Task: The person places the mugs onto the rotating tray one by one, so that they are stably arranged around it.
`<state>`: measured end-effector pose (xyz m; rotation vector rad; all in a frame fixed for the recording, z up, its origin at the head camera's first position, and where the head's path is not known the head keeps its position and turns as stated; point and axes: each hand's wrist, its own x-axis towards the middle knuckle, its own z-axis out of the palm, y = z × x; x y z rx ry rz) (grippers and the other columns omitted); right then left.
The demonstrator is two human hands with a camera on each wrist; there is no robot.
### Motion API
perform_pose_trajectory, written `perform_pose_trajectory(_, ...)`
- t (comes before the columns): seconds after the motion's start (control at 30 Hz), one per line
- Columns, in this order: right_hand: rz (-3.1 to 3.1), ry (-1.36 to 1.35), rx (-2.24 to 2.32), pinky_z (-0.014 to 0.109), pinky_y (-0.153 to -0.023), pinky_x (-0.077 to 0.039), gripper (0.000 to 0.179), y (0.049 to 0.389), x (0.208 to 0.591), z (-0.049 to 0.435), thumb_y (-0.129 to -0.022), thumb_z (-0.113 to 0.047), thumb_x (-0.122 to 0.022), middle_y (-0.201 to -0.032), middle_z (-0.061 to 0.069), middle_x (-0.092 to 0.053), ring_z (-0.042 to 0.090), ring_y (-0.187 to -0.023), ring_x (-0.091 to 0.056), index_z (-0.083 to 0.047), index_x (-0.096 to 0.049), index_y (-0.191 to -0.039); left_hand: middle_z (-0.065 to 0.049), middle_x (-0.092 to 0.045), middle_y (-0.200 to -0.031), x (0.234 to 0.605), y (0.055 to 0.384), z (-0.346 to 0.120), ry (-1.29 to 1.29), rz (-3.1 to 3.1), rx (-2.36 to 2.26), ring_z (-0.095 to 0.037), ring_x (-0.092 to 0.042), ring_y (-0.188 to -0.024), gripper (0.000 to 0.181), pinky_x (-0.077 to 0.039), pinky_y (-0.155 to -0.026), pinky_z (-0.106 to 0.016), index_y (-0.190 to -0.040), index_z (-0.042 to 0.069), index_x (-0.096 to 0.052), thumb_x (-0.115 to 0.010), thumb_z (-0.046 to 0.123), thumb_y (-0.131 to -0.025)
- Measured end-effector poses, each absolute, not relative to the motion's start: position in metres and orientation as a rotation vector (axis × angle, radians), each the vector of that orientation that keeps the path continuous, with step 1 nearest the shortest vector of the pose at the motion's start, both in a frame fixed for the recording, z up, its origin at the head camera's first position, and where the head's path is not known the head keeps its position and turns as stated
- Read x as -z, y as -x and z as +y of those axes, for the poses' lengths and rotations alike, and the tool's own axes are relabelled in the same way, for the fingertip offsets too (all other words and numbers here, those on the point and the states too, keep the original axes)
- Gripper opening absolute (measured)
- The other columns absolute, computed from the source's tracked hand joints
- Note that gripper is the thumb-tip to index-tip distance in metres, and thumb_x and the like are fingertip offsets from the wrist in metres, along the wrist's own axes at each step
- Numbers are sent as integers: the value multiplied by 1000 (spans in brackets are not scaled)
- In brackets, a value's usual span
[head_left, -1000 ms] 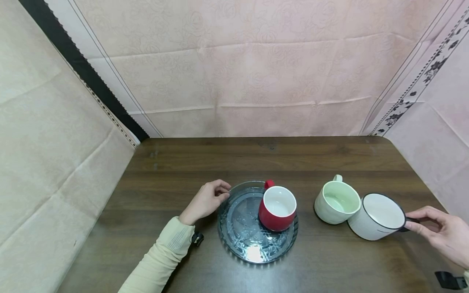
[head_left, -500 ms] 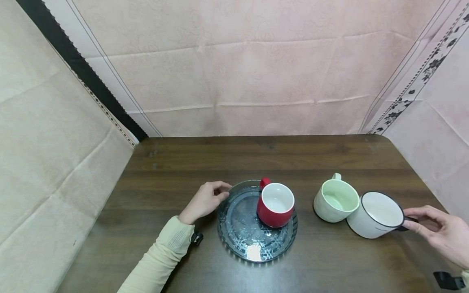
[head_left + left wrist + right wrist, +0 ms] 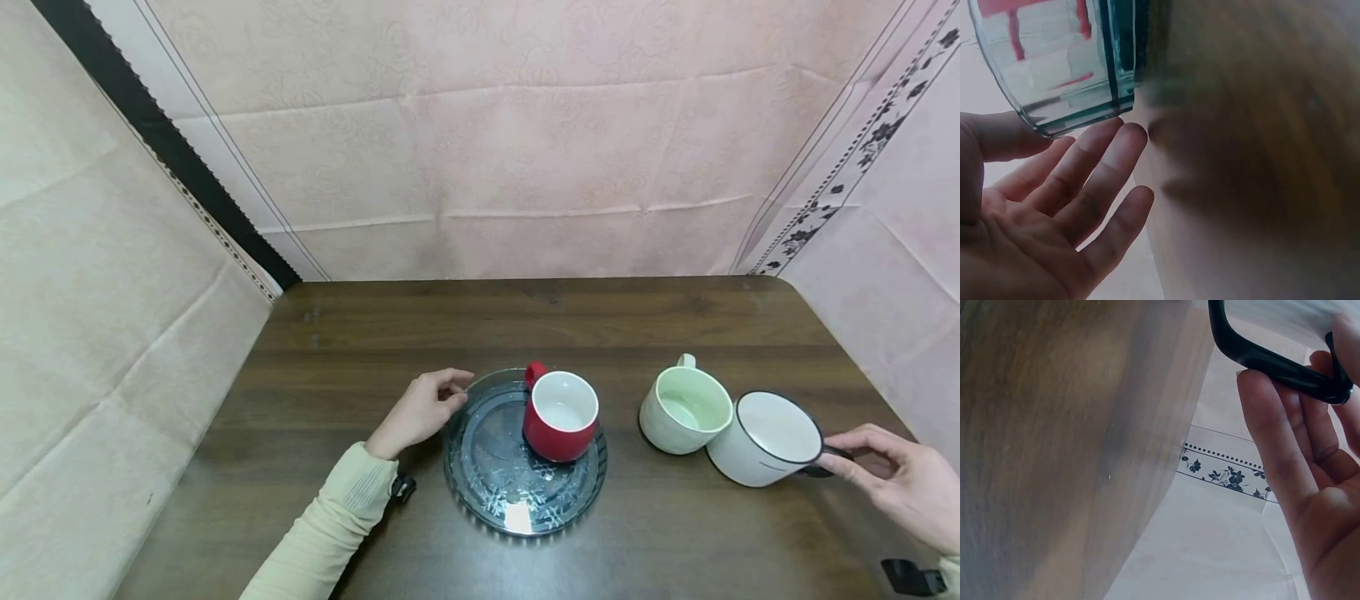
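Observation:
In the head view, my left hand (image 3: 423,412) is at the left rim of a round, blue-tinted glass dish (image 3: 487,492). Its thumb and fingertips lie at the dish's edge, fingers loosely bent, also seen in the left wrist view beside the glass dish (image 3: 1054,94). A red mug (image 3: 551,437) with a white inside stands upright on the dish, handle toward the back left. My right hand (image 3: 896,483) pinches the black handle (image 3: 1285,372) of a white mug (image 3: 757,458) with a dark rim. That mug stands against or very near a pale green mug (image 3: 678,429).
All of this stands on a brown wooden table (image 3: 420,325). Pale patterned cloth (image 3: 525,167) hangs behind the table and along both sides. Bare wood lies between the dish and the green mug.
The red mug has shifted slightly back and left on the dish, and its handle has turned leftward, counterclockwise from above. Both hands look nearly still.

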<state>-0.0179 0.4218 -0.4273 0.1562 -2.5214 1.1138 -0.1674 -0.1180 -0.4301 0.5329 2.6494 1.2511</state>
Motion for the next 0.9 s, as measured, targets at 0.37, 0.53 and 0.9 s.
perform_pose_trajectory(0.37, -2540, -147, -1131, 11, -55, -47, 23, 17, 428, 423, -76, 14, -74, -93, -27, -65, -4, -68, -67, -4, -70, -89, 1, -69, -98, 431, 167, -120, -538, 2683, -1248, -14, -61, -86, 18, -51, -76, -35, -110, 11, -72, -64, 10, -93)
perform_pose_trajectory(0.53, -2542, -138, -1134, 11, -55, -47, 21, 17, 428, 422, -77, 13, -74, -93, -28, -64, -5, -68, -66, -4, -69, -89, 1, -69, -96, 431, 167, -120, -519, 2676, -1273, -14, -63, -89, 12, -51, -81, -37, -102, 9, -71, -65, 8, -93)
perform_pose_trajectory(0.9, -2507, -154, -1132, 10, -56, -47, 27, 18, 430, 422, -74, 17, -74, -93, -24, -66, -6, -70, -66, -5, -71, -88, 1, -67, -86, 431, 167, -122, -550, 2660, -1258, -16, -58, -75, 24, -48, -66, -30, -116, 10, -70, -66, 12, -93)
